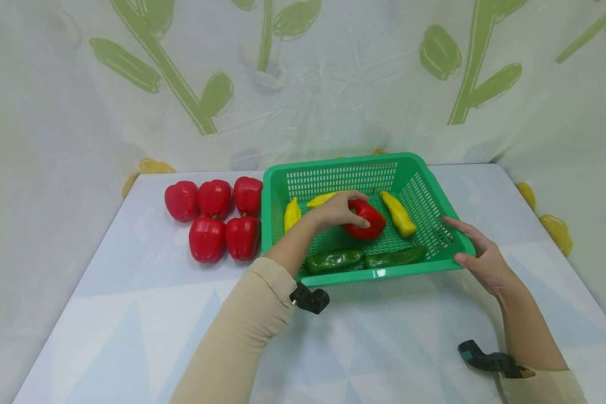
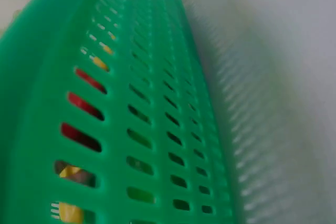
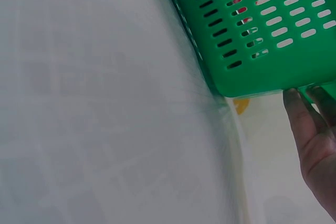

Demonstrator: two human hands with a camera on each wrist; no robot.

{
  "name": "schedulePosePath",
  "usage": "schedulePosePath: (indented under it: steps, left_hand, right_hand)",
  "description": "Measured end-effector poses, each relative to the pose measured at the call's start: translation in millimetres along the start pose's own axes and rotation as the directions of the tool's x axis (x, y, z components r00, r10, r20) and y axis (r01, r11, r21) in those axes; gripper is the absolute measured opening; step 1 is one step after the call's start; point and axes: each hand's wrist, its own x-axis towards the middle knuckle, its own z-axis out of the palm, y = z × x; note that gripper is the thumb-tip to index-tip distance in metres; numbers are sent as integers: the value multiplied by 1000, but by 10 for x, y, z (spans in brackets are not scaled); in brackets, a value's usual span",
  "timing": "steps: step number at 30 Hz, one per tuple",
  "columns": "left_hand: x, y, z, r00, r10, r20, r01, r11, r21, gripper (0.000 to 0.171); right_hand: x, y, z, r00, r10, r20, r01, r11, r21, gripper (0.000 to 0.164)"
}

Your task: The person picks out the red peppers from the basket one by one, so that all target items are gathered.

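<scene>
In the head view, my left hand [image 1: 335, 212] reaches into a green plastic basket [image 1: 379, 274] and grips a red bell pepper [image 1: 367, 221]. My right hand [image 1: 486, 259] holds the basket at its near right corner, fingers spread along the rim. In the right wrist view, the fingers of that right hand [image 3: 315, 140] meet the edge of the basket [image 3: 262, 80]. The left wrist view looks along the slotted outer wall of the basket [image 2: 157, 124]; the left hand itself is mostly hidden there.
Several red bell peppers [image 1: 207, 239] sit left of the basket. Inside it lie green cucumber-like vegetables [image 1: 335, 260] and long yellow pieces [image 1: 398, 214] of unclear kind. A pale patterned cloth covers the table [image 1: 131, 314]; a leaf-printed curtain [image 1: 343, 112] hangs behind.
</scene>
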Motion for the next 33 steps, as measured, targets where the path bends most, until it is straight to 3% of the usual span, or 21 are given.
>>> schedulePosePath:
  steps: [4,12,20,23,29,33]
  left_hand:
    - [-10,-21,-51,1000,0,12,0,1000,28,63]
    - [-27,-45,-82,999,5,43,-9,997,72,77]
    - [-8,-98,-53,998,67,1,-67,988,136,58]
    - [-2,-97,-45,998,42,-51,-34,989,143,61]
    - [-5,-111,-47,987,-67,-148,93,980,174,70]
    - [-23,-119,-71,989,-58,-137,76,988,135,67]
  right_hand:
    - [-6,-4,3,1000,4,0,-4,1000,0,53]
    - [-12,-14,17,1000,6,-10,-6,1000,-6,53]
    - [-10,0,17,1000,-9,-7,9,1000,-2,52]
    - [-2,5,12,1000,-10,-5,10,1000,-5,53]
    - [-1,-3,8,1000,2,-19,-2,1000,-17,52]
    - [-4,-3,11,1000,-7,-12,7,1000,-3,52]
